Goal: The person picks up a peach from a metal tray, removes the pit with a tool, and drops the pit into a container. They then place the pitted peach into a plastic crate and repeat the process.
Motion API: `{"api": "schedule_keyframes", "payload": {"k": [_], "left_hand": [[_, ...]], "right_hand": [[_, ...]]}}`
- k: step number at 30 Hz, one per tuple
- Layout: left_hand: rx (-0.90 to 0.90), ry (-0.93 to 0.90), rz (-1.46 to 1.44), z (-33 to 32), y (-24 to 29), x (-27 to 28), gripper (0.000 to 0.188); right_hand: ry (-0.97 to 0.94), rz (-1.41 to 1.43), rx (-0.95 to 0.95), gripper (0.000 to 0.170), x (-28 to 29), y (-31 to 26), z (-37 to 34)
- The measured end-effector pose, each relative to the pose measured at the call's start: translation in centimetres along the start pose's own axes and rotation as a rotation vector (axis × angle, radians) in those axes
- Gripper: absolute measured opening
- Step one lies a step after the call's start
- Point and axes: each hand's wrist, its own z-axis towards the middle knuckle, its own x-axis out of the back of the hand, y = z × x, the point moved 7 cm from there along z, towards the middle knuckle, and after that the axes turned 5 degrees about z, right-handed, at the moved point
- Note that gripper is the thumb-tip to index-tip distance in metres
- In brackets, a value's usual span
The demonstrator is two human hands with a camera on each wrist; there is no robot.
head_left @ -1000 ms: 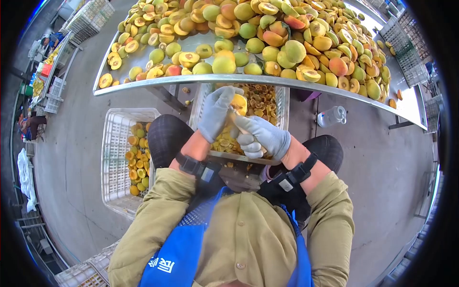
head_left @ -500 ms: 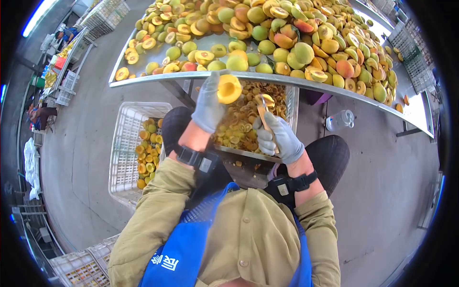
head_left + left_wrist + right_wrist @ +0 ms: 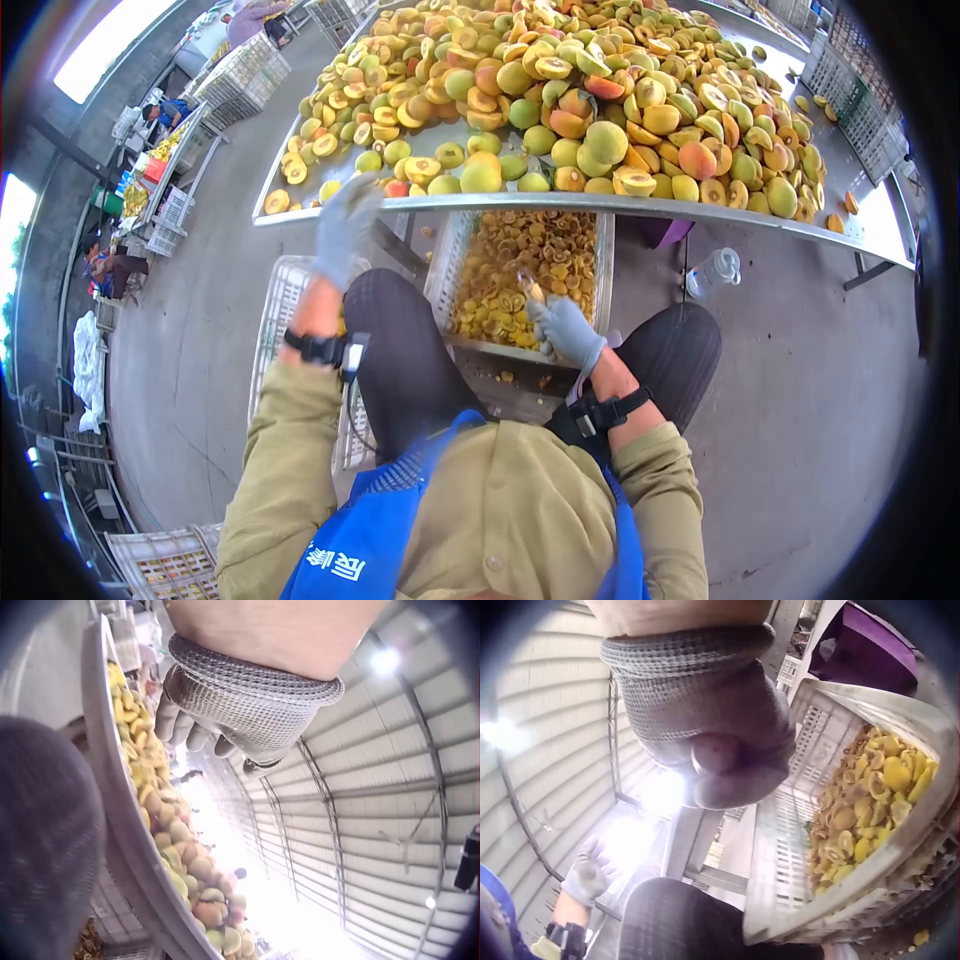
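Note:
My gloved left hand [image 3: 345,230] is raised over the left knee near the table's front edge, blurred by motion. Its fingers [image 3: 196,737] extend loosely in the left wrist view, holding nothing. My gloved right hand [image 3: 568,330] grips a short wooden-handled tool [image 3: 532,288] with a metal tip, over the crate [image 3: 606,270] between my knees. In that crate lie peach pits and yellow scraps [image 3: 520,255]. Halved and whole yellow peaches [image 3: 590,110] are heaped on the metal table [image 3: 560,203]. The right wrist view shows the back of the right hand, with the tool hidden.
A white crate [image 3: 272,310] stands left of my knee, mostly hidden by the arm. A clear plastic jug [image 3: 715,272] is on the floor at right, near a purple container [image 3: 665,230] under the table. Other people work at a table [image 3: 175,150] at far left.
The left hand took a hollowed peach half leftward and no longer holds it. The right hand drew apart with its tool; the yellow piece at the tip half a second ago is gone.

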Motion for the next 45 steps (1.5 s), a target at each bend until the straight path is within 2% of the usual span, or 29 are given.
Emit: {"api": "schedule_keyframes", "payload": {"k": [1, 2, 3, 5, 8, 9, 12, 13, 16, 17, 20, 21, 24, 27, 28, 30, 31, 34, 35, 38, 39, 42, 43, 44, 45], "left_hand": [[-0.053, -0.03, 0.088, 2.2, 1.6, -2.5, 0.034], [-0.06, -0.109, 0.058, 4.2, 3.2, -5.0, 0.038], [-0.07, -0.141, 0.193, 6.6, 3.7, -7.2, 0.044], [0.112, -0.21, 0.188, 11.4, 2.0, -11.5, 0.053], [0.107, -0.225, 0.471, 16.5, 2.3, -14.9, 0.053], [0.184, -0.279, 0.56, 17.7, 1.5, -16.3, 0.06], [0.252, -0.439, 0.635, 18.6, -0.4, -20.3, 0.069], [0.271, -0.323, 0.586, 18.5, -0.5, -20.6, 0.07], [0.22, -0.323, 0.585, 18.2, -1.1, -19.6, 0.064], [0.157, -0.269, 0.491, 18.0, -0.8, -18.9, 0.055], [0.073, -0.272, -0.162, 17.4, -1.4, -16.8, 0.046], [0.095, -0.323, -0.453, 15.5, 0.3, -15.4, 0.04], [0.314, -0.394, -1.044, 8.6, 4.1, -12.4, 0.036], [0.568, -0.408, -1.196, 2.1, 3.3, -12.4, 0.036], [0.568, -0.412, -1.294, 0.6, 3.4, -12.6, 0.037], [0.565, -0.424, -1.502, -1.9, 3.8, -13.5, 0.039], [0.677, -0.402, -1.565, -2.7, 3.1, -14.4, 0.04], [0.623, -0.419, -1.623, -3.2, 2.9, -14.6, 0.039], [0.576, -0.324, -1.628, -3.2, 2.9, -14.4, 0.043], [0.704, -0.395, -1.855, -3.9, 3.3, -15.6, 0.047], [0.617, -0.403, -1.764, -4.1, 3.3, -15.6, 0.049], [0.214, -0.361, -1.016, -4.2, 3.7, -14.4, 0.055], [0.231, -0.307, -1.069, -4.0, 2.6, -15.3, 0.051], [0.194, -0.363, -0.948, -4.3, 2.4, -15.8, 0.053], [0.154, -0.412, -0.821, -4.4, 2.9, -15.1, 0.056]], "right_hand": [[-0.015, 0.05, -0.014, 0.035, 0.0, -0.4, -0.6], [0.01, 0.065, 0.009, 0.034, 0.2, -0.6, -0.6], [0.035, 0.08, 0.028, 0.032, 0.4, -0.7, -0.6], [0.082, 0.059, 0.056, 0.031, 0.8, -1.1, -0.7], [0.107, 0.049, 0.075, 0.033, 1.2, -1.1, -0.6], [0.09, 0.028, 0.099, 0.031, 1.2, -1.0, -0.2], [0.039, -0.007, 0.162, 0.029, 1.0, -0.8, 0.8], [0.03, 0.004, 0.188, 0.029, 0.8, -1.2, 1.0], [0.007, 0.044, 0.188, 0.033, 0.1, -2.1, 0.7], [0.006, 0.02, 0.213, 0.034, 0.0, -2.2, 0.7], [0.036, -0.089, 0.382, 0.036, -0.1, -3.1, -0.2], [0.054, -0.132, 0.457, 0.037, 0.0, -3.5, -0.6], [0.11, 0.09, 0.318, 0.034, 0.0, -3.3, -0.6], [0.171, -0.147, 0.477, 0.02, -0.8, -6.1, -0.7], [0.199, -0.212, 0.555, 0.019, -1.2, -6.8, -0.7], [0.233, -0.255, 0.563, 0.023, -2.6, -8.8, -1.0], [0.254, -0.281, 0.571, 0.025, -3.3, -9.8, -1.0], [0.278, -0.464, 0.621, 0.026, -5.0, -10.9, 0.3], [0.27, -0.443, 0.607, 0.026, -5.3, -11.4, 0.6], [0.196, 0.022, 0.346, 0.022, -6.1, -11.9, 0.6], [0.198, 0.147, 0.292, 0.027, -6.2, -11.8, 0.6], [0.293, 0.163, 0.33, 0.029, -4.6, -11.3, 1.1], [0.326, 0.126, 0.306, 0.03, -4.5, -11.3, 0.7], [0.399, 0.078, 0.433, 0.029, -2.7, -12.4, 0.9], [0.397, 0.05, 0.448, 0.027, -2.2, -13.3, 0.9]]}}
